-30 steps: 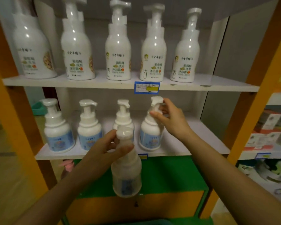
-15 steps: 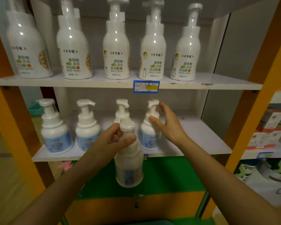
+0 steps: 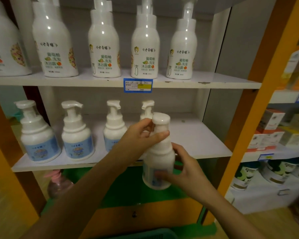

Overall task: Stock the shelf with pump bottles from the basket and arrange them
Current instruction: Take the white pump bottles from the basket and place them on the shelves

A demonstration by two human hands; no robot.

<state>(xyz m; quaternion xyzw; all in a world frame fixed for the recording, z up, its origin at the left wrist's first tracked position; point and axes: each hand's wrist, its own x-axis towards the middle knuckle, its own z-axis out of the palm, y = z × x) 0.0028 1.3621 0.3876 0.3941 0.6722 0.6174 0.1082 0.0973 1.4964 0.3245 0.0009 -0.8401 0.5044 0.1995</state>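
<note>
Placement of a pump bottle (image 3: 158, 163) on the lower shelf (image 3: 197, 140). The bottle is held in the air just before the shelf's front edge, upright. The left hand (image 3: 141, 133) is clamped about its neck below the cap; the right hand (image 3: 183, 168) is closed around the lower body, fingers across the label. To do this step well, the bottle should be lifted clear of the front edge, set down on the bare right part of the shelf beside the four small bottles (image 3: 76, 135) already standing there, label forward. The upper shelf (image 3: 214, 81) carries five tall bottles. The basket (image 3: 145, 235) shows only its green rim; its contents cannot be seen.
</note>
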